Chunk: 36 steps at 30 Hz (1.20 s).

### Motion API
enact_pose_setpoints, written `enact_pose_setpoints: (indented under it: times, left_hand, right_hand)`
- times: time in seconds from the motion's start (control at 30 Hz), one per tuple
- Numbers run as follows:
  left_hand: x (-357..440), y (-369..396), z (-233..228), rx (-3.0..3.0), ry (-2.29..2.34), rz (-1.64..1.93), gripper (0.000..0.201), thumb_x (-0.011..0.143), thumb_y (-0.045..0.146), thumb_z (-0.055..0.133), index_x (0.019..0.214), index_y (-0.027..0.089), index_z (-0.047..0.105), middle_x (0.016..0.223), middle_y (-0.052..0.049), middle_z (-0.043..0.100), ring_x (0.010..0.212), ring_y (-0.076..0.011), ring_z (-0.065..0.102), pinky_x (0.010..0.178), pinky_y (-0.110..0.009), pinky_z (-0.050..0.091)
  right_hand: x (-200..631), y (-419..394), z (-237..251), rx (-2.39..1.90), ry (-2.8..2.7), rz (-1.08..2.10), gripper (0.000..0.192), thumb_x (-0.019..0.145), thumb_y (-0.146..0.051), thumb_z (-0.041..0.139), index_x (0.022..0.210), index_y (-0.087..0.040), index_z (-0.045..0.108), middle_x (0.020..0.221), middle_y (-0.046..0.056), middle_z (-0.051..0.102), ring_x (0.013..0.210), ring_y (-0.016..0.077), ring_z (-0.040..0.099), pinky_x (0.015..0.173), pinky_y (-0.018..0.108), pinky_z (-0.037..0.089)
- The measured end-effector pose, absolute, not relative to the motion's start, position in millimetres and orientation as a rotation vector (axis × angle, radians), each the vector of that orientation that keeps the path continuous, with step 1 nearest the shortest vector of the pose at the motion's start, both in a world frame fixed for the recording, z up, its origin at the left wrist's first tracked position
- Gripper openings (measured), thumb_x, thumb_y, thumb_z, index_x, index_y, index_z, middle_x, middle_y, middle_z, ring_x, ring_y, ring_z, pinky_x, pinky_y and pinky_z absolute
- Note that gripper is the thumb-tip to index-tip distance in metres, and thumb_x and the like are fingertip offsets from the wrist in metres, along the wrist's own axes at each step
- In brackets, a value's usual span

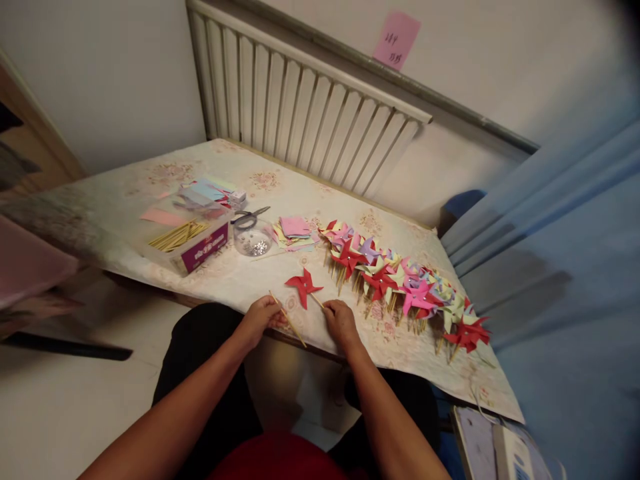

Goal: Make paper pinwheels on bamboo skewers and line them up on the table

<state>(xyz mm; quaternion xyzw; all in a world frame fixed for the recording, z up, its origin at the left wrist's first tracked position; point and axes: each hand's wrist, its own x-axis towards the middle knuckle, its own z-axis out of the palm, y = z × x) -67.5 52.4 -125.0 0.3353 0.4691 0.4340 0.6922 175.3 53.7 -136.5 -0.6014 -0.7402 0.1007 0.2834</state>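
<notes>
left hand [261, 319]: at the near edge of the table [235, 277], grip pinched on a thin wooden stick [289, 319] that slants from far left to near right across the table edge.
right hand [341, 320]: just right of the left hand, fingers curled, grip pinching the near end of the short stick of a red paper pinwheel [303, 285].
red paper pinwheel: lies flat on the table, just beyond and between the 2 hands, its stick running near-right to the right hand.
finished pinwheels [400, 280]: a long row in red, pink, purple, yellow and pale green, running from the table's middle toward the near right, sticks pointing toward the near edge.
paper squares [295, 230]: a small coloured stack left of the row.
clear bowl [253, 241]: left of the stack, small shiny bits inside; scissors [249, 216] lie just beyond it.
box [187, 243]: far left of the hands, holding a bundle of sticks; more coloured paper beyond it.
radiator [300, 113]: white, on the wall beyond the table.
pink note [396, 40]: stuck on the wall above the radiator.
blue curtain [565, 267]: at the right.
</notes>
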Motion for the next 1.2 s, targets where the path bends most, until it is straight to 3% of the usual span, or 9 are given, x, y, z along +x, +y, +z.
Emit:
enact_pose_setpoints:
  times: [0.17, 0.33, 0.57, 0.8, 0.9, 1.0, 1.2]
  left_hand:
    - [-52.2, 37.2, -123.1, 0.719, 1.098, 0.959, 0.025, 0.067, 0.029, 0.075, 0.074, 0.016, 0.055, 0.068, -0.005, 0.068, 0.06, -0.0139, 0.066, 0.059, -0.025, 0.053]
    - [-41.0, 35.1, -118.3, 0.659, 1.116, 0.999, 0.022, 0.071, 0.023, 0.075, 0.074, 0.015, 0.055, 0.07, -0.005, 0.069, 0.063, -0.0145, 0.069, 0.063, -0.025, 0.055]
    - [-24.7, 34.1, -109.3, 0.664, 1.134, 0.976, 0.015, 0.075, 0.015, 0.069, 0.071, 0.015, 0.055, 0.067, -0.005, 0.068, 0.062, -0.0134, 0.068, 0.063, -0.024, 0.054]
    - [-30.0, 43.3, -113.8, 1.121, 1.35, 0.93, 0.01, 0.078, 0.026, 0.063, 0.077, 0.019, 0.056, 0.063, 0.0, 0.06, 0.056, -0.0159, 0.058, 0.058, -0.029, 0.049]
    - [-43.5, 57.6, -119.8, 1.597, 1.552, 1.024, 0.02, 0.073, 0.027, 0.068, 0.091, 0.019, 0.062, 0.089, -0.006, 0.067, 0.087, -0.0244, 0.063, 0.082, -0.039, 0.052]
    - [-54.2, 76.8, -126.2, 1.994, 1.548, 0.979, 0.044, 0.071, 0.024, 0.072, 0.114, 0.017, 0.062, 0.122, -0.015, 0.063, 0.12, -0.0319, 0.053, 0.106, -0.047, 0.041]
    - [-54.7, 109.2, -139.8, 2.244, 1.483, 0.707, 0.059, 0.075, 0.027, 0.07, 0.131, 0.014, 0.055, 0.133, -0.017, 0.057, 0.124, -0.0322, 0.049, 0.108, -0.045, 0.038]
  right_hand:
    - [181.3, 40.2, -132.8, -1.667, -1.871, 0.119, 0.018, 0.088, -0.016, 0.053, 0.092, -0.017, 0.071, 0.09, 0.01, 0.07, 0.089, 0.0233, 0.062, 0.084, 0.035, 0.046]
    - [167.1, 7.7, -133.2, -1.508, -1.914, 0.224, 0.016, 0.094, -0.023, 0.054, 0.094, -0.019, 0.069, 0.087, 0.007, 0.068, 0.084, 0.0207, 0.061, 0.078, 0.032, 0.048]
    - [153.9, -16.0, -147.3, -1.472, -1.98, 0.204, 0.022, 0.09, -0.014, 0.054, 0.102, -0.021, 0.07, 0.09, 0.008, 0.069, 0.088, 0.0229, 0.062, 0.081, 0.034, 0.049]
    - [156.8, -15.2, -150.0, -1.552, -1.921, 0.222, 0.023, 0.091, -0.011, 0.048, 0.096, -0.019, 0.07, 0.088, 0.008, 0.067, 0.088, 0.0225, 0.059, 0.081, 0.033, 0.048]
    - [163.5, -17.3, -152.4, -1.614, -1.88, 0.226, 0.025, 0.09, -0.01, 0.048, 0.096, -0.017, 0.07, 0.089, 0.009, 0.067, 0.089, 0.0232, 0.059, 0.082, 0.034, 0.048]
    - [171.4, -21.2, -156.5, -1.639, -1.861, 0.222, 0.028, 0.09, -0.01, 0.048, 0.101, -0.018, 0.071, 0.09, 0.009, 0.068, 0.09, 0.0231, 0.06, 0.084, 0.034, 0.048]
    - [180.4, -28.3, -158.4, -1.73, -1.85, 0.19, 0.031, 0.09, -0.011, 0.048, 0.107, -0.018, 0.073, 0.091, 0.009, 0.068, 0.091, 0.0237, 0.06, 0.086, 0.035, 0.048]
